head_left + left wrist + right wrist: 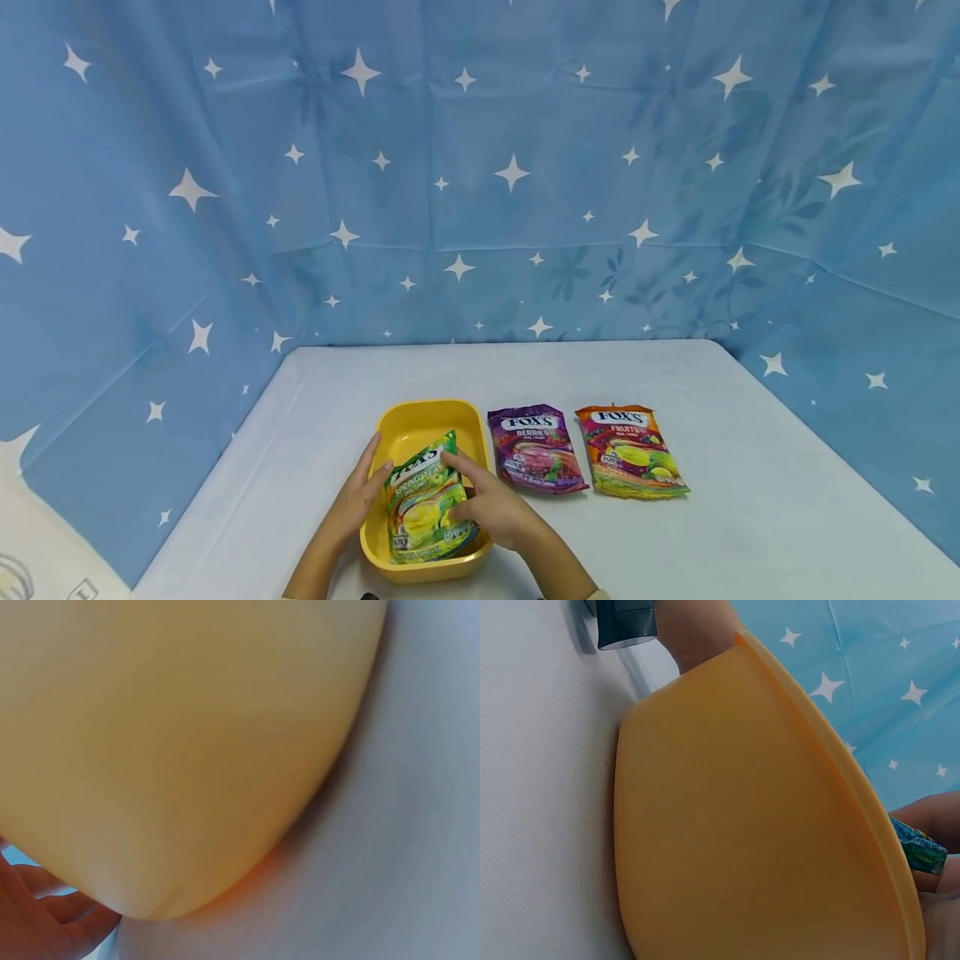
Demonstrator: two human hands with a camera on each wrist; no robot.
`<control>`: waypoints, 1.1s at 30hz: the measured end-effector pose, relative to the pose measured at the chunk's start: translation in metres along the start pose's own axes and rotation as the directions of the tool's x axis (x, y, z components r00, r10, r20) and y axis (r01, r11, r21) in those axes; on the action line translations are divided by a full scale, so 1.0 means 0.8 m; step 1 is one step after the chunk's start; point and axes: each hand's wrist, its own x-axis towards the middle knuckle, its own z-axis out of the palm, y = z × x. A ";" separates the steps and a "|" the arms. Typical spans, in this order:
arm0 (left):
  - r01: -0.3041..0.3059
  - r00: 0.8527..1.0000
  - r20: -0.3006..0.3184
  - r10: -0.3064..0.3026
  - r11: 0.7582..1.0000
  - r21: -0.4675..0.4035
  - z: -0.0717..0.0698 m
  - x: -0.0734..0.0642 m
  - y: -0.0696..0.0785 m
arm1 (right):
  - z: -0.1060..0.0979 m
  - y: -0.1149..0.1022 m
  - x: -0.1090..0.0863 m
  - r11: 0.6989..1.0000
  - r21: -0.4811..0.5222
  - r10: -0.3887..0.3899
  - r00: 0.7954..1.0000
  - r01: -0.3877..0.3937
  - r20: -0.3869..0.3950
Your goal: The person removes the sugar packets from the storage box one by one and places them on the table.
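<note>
A green Fox's Spring Tea candy bag [424,510] lies tilted inside a yellow tub [431,408], its top corner up near the right side. My right hand [497,508] reaches over the tub's right rim and grips the bag along its right edge. In the right wrist view, part of the green bag [921,847] shows between the fingers [934,814]. My left hand [354,500] holds the tub's left rim, its thumb at the bag's upper left edge. In the left wrist view, the fingers [82,922] bend down beside the tub's outer wall [187,750].
Right of the tub, a purple Fox's Berries bag [536,450] lies flat on the white table [750,467]. Beside it is an orange Fox's Fruits bag [632,454]. A blue curtain with white stars [480,208] hangs behind the table and along both sides.
</note>
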 end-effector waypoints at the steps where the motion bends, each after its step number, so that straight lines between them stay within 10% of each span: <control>1: 0.001 1.000 0.001 -0.001 1.000 -0.001 -0.001 0.000 0.000 | 0.000 0.000 0.000 1.000 0.000 -0.005 1.000 0.005 0.002; 33: -0.008 1.000 -0.001 0.008 1.000 -0.022 0.002 -0.001 -0.001 | -0.020 0.007 -0.014 0.948 0.311 -0.098 0.993 0.073 0.063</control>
